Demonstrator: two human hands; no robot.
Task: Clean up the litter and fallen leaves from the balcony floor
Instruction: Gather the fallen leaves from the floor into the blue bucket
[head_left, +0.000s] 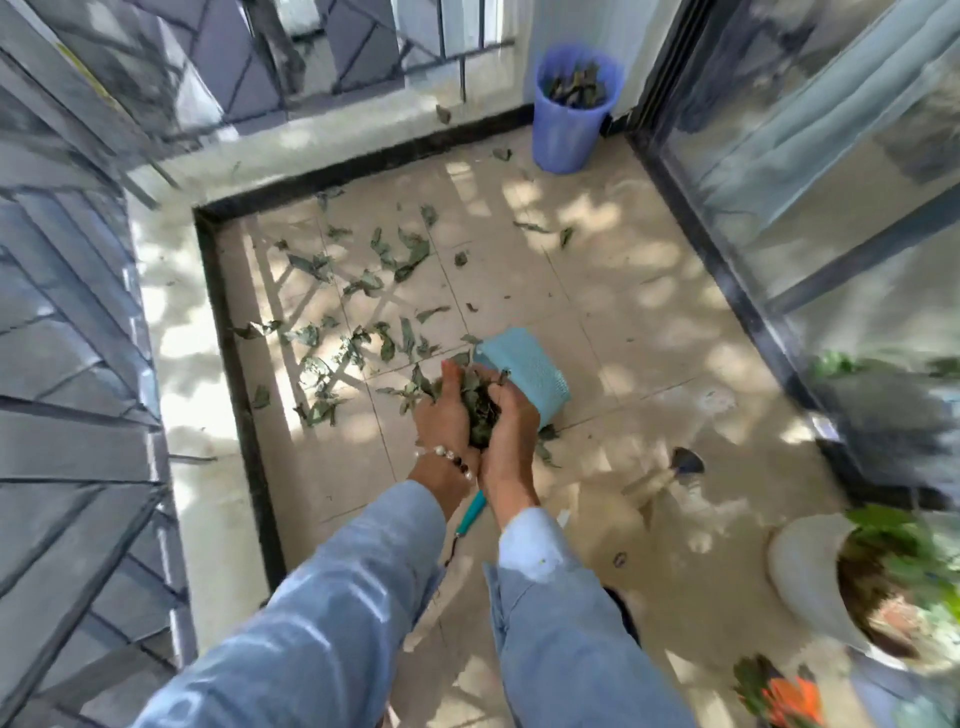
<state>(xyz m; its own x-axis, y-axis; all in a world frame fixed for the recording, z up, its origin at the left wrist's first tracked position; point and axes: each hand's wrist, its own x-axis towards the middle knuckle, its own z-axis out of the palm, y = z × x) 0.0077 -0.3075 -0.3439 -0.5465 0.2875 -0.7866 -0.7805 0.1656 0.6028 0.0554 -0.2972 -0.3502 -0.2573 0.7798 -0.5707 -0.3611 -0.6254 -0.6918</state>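
My left hand (445, 415) and my right hand (511, 426) are cupped together above the tiled floor, and between them they hold a bunch of dry green leaves (480, 402). Several more fallen leaves (363, 291) lie scattered over the tiles toward the far left corner. A teal dustpan (530, 374) lies on the floor just beyond my right hand, its teal handle (470, 512) showing under my wrists. A blue bin (571, 109) with leaves inside stands in the far corner by the wall.
A metal railing (78, 312) and a low ledge bound the left and far sides. A glass sliding door (831, 208) runs along the right. A white plant pot (810, 571) stands at the near right, and a small hand trowel (670, 470) lies on the tiles nearby.
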